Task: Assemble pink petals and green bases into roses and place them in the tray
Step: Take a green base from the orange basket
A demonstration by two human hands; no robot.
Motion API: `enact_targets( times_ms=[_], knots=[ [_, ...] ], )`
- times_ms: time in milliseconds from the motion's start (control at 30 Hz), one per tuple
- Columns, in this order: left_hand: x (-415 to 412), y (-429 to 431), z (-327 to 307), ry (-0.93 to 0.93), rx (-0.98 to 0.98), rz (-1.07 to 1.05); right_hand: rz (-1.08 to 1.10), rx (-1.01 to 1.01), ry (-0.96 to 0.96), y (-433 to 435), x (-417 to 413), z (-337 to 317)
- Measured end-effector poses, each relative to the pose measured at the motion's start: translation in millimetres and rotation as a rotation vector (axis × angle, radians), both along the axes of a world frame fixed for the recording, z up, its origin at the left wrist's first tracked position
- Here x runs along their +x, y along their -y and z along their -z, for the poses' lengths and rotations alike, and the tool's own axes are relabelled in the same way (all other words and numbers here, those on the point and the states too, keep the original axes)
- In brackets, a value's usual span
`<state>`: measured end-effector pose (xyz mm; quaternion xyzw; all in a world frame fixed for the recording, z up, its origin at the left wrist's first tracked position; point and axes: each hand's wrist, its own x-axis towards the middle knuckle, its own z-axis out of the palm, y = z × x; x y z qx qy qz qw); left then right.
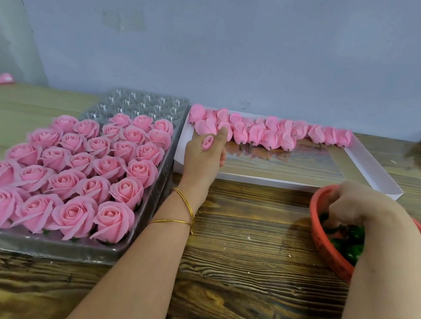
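Your left hand (pixel 204 156) pinches one small pink bud (pixel 207 143) over the white box (pixel 266 181), its thumb against the overlapping petal heads (pixel 271 135), which are too crowded to count. Your right hand (pixel 354 206) digs into one red basket (pixel 325 237) of green bases (pixel 348 243), its grip hidden. At left, the clear tray (pixel 123 247) holds about 27 roses (pixel 74 172). Two gold bangles (pixel 187 204) circle your left wrist.

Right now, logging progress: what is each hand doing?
Left hand: holds a small pink bud.
Right hand: down in the red basket of green bases; grip cannot be told.
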<state>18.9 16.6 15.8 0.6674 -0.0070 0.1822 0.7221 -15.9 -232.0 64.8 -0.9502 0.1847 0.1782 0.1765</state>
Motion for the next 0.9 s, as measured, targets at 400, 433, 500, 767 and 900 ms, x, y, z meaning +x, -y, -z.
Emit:
enact_targets(
  times_ms=[400,433,500,767,900],
  knots=[
    [-1.4,0.0,-0.3,-0.018,0.018,0.003,0.158,0.005,0.240,-7.8,-3.9,-8.2],
    [-1.1,-0.2,-0.2,-0.016,0.023,0.000,0.163,0.011,0.257,-8.2,-4.3,-8.6],
    [-0.5,-0.2,-0.2,-0.018,0.025,-0.005,0.170,0.027,0.282,-8.4,-5.0,-9.0],
    [1.4,0.3,0.4,-0.007,0.004,-0.012,0.126,0.158,0.727,-15.1,-5.0,-9.7],
    [0.9,-0.1,1.0,-0.014,0.004,-0.002,0.052,0.319,0.937,-29.8,-3.8,-13.3]
  ],
)
